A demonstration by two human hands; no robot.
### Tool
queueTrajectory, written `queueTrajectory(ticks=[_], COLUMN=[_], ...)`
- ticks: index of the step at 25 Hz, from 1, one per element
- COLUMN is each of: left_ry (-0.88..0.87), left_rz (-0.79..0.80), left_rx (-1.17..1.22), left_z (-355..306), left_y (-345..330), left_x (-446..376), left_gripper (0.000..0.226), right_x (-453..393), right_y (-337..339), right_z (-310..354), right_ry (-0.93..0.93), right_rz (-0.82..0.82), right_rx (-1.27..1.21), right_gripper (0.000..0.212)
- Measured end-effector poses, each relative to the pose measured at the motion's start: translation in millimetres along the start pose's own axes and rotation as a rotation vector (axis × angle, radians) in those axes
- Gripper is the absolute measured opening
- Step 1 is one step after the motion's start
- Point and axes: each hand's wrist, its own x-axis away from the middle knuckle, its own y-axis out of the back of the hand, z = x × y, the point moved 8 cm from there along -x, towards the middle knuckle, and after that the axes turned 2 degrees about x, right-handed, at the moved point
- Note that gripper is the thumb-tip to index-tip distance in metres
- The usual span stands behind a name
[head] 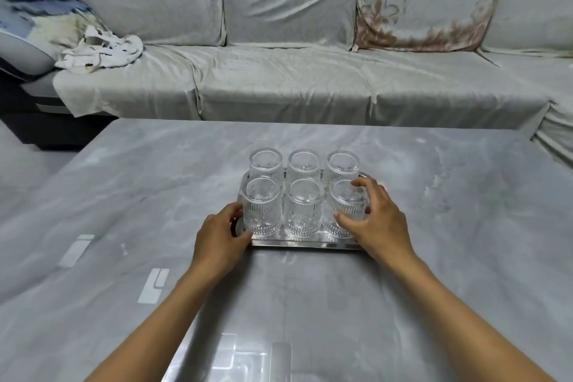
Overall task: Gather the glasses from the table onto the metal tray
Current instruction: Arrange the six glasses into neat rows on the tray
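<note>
Surface: grey marble-look table [434,226], glossy, with reflections of bright patches along its near edge.
Tray: rectangular metal tray [305,245] at the middle of the table, long side facing the person; mirror-bright front rim visible, rounded handle end showing at the far left corner.
Glasses, count: six ribbed clear tumblers, all standing on the tray in two rows of three, packed close together.
Back row: back-left glass [265,162], back-middle glass [303,163], back-right glass [342,164].
Front row: front-left glass [263,206], front-middle glass [303,209], front-right glass [346,211].
Orientation: all six upright on the tray; whether mouth-up or mouth-down I cannot tell through the clear glass.
Left hand [218,234]: at the tray's left end, fingers curled toward the front-left glass; fingertips touch its side low down and the thumb lies by the tray's near-left corner. Grip partly closed; whether it is gripping the glass or the tray edge cannot be told.
Right hand [376,220]: wrapped around the front-right glass, thumb on the near side of the wall, fingers over the far side near the rim. Grip closed on that glass, which stands on the tray.
Off the tray: no glasses visible on the table top.
Background: grey-covered sofa [294,77] behind the table; cushion with brownish floral print [424,15] at the right; crumpled white cloth [102,51] on the seat at the left.
</note>
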Motion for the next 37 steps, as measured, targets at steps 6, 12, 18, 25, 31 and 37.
queueTrajectory(ticks=[6, 12, 18, 25, 31, 37], left_ry=[-0.039, -0.191, -0.252, -0.290, -0.595, -0.481], left_rz=[0.256, 0.573, 0.559, 0.326, 0.507, 0.612], left_rx=[-0.045, -0.361, -0.210, -0.287, -0.534, -0.554], left_z=[0.5, -17.8, -10.2, -54.5, -153.3, -143.2], left_y=[8.1, -7.1, -12.5, 37.5, -23.4, -40.1], left_x=[-35.1, -83.1, -86.3, -102.2, -84.0, -92.1], left_gripper=[0.087, 0.126, 0.125, 0.079, 0.084, 0.074], right_x=[-12.1, -48.1, -61.1, -77.0, -88.5, -92.8], right_y=[2.5, -30.8, -33.9, 27.8, -7.0, -32.4], right_z=[-56.0, -50.8, -55.5, -37.7, 65.9, 59.7], right_ry=[-0.073, 0.089, 0.128, 0.105, 0.370, 0.326], right_rz=[0.340, 0.676, 0.654, 0.429, 0.539, 0.635], right_rx=[-0.202, -0.121, -0.109, 0.070, 0.376, 0.436], right_gripper=[0.114, 0.131, 0.133, 0.095, 0.090, 0.080])
